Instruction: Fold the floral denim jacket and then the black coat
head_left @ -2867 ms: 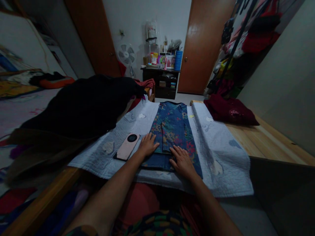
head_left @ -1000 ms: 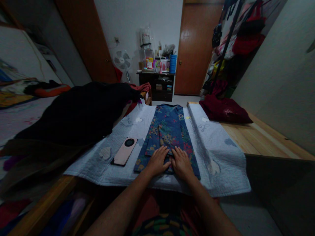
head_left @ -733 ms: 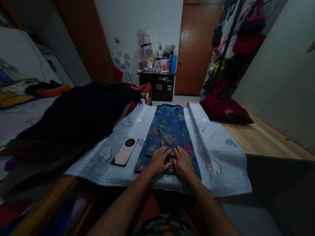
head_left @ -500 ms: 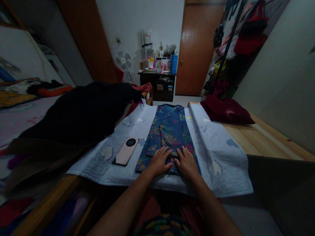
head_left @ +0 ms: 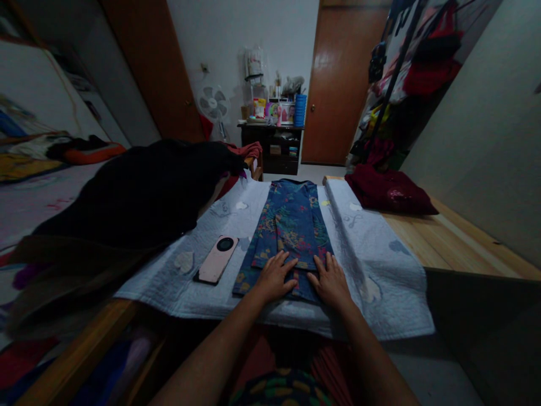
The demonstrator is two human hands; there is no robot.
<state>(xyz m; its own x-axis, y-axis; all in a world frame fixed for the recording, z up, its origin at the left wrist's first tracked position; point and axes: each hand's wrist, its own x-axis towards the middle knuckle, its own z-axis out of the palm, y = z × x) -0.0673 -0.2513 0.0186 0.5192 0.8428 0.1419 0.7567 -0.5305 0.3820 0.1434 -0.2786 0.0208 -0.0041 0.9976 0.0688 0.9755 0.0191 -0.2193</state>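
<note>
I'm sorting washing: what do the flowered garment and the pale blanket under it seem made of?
The flowered garment: matte, soft cloth, since it folds flat without shine; fibre unclear. The pale blanket: quilted fabric, perhaps cotton, as fine puckered ridges show.

The garment (head_left: 293,217) lies on the cloth (head_left: 393,299), its near end under the left hand (head_left: 273,279) and right hand (head_left: 333,282). To its left lies 1 phone (head_left: 216,264); to its right, 1 bundle (head_left: 386,189) rests on the surface (head_left: 443,239). Behind stands 1 cabinet (head_left: 279,165).
</note>
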